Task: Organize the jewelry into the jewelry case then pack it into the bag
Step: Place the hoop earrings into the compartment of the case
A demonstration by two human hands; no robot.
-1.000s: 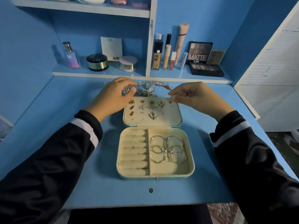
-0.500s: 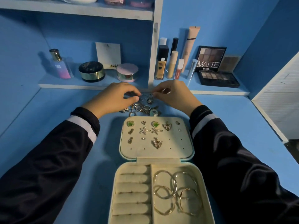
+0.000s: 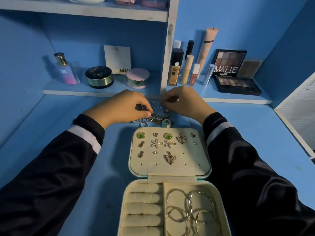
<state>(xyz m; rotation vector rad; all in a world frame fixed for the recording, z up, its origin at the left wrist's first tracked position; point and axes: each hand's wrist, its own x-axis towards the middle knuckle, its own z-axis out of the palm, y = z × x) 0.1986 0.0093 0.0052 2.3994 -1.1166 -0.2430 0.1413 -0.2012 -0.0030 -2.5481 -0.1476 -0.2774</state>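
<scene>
reaching with both hands past the open case to the far side of the blue desktop (image 3: 51, 150), into a tangled heap of small silver and gold rings and chains (image 3: 154, 118) just beyond the lid. curling the left hand (image 3: 122, 107) over the heap's left side, fingers bent close, thumb tip down among the rings; cannot tell whether gripping a piece or only touching. narrowing the right hand (image 3: 186, 103) to a fine pinch at what looks like one end of a thin silver chain (image 3: 156, 106) stretched between the two hands.

nearer the body, lying flat open: the mint-rimmed, cream-lined jewelry case (image 3: 187, 165), with studs, green stones, starfish and butterfly earrings pinned in the lid panel, thin gold hoops (image 3: 189, 208) in the right compartment of the base, and cream ring rolls (image 3: 143, 208) on the left with no ring plainly seated. no bag in view.

judging by the heap: feather-light pieces, hard and slick, apt to snag one another and likely to drag neighbours along if lifted fast. best taken singly, by fingertip pinch: a ring across its band, a chain at the clasp or one end, raised slowly and teased free. worth care with the thin links, probably easy to kink or knot.
</scene>
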